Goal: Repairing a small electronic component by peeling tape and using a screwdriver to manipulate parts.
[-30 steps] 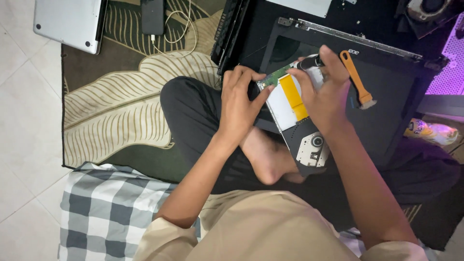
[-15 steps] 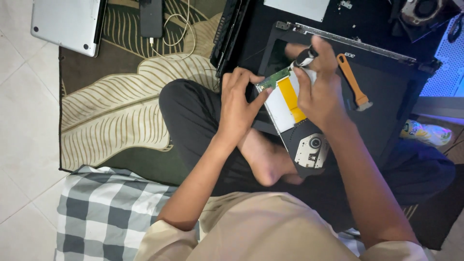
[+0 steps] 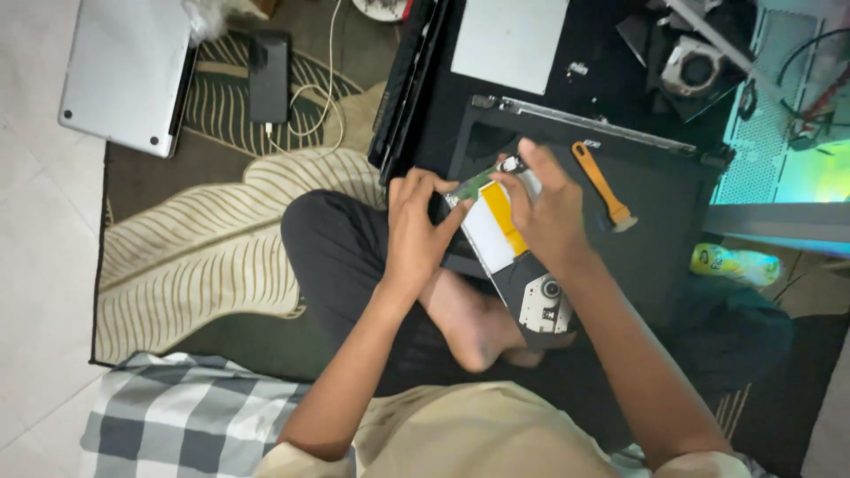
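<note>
Thing in hand: a thin optical disc drive (image 3: 522, 270), the flat kind from a laptop, with a white and yellow label and a round hub showing.
Where it is: over the person's lap, at the near edge of the black laptop base (image 3: 655, 230).
Left hand (image 3: 416, 232): fingers bent, fingertips pressed on the drive's left edge, near a strip of green circuit board (image 3: 471, 184).
Right hand (image 3: 547, 212): closed over the drive's far end, pinching a small silver part (image 3: 513, 165) there.
How it may handle: I think it is light and stiff, with thin metal that could bend. The green board looks easy to break.
Where to hold: by the 2 long side edges, not the board or hub.
Near the laptop base: an orange pry tool (image 3: 600, 184) lies on top.
</note>
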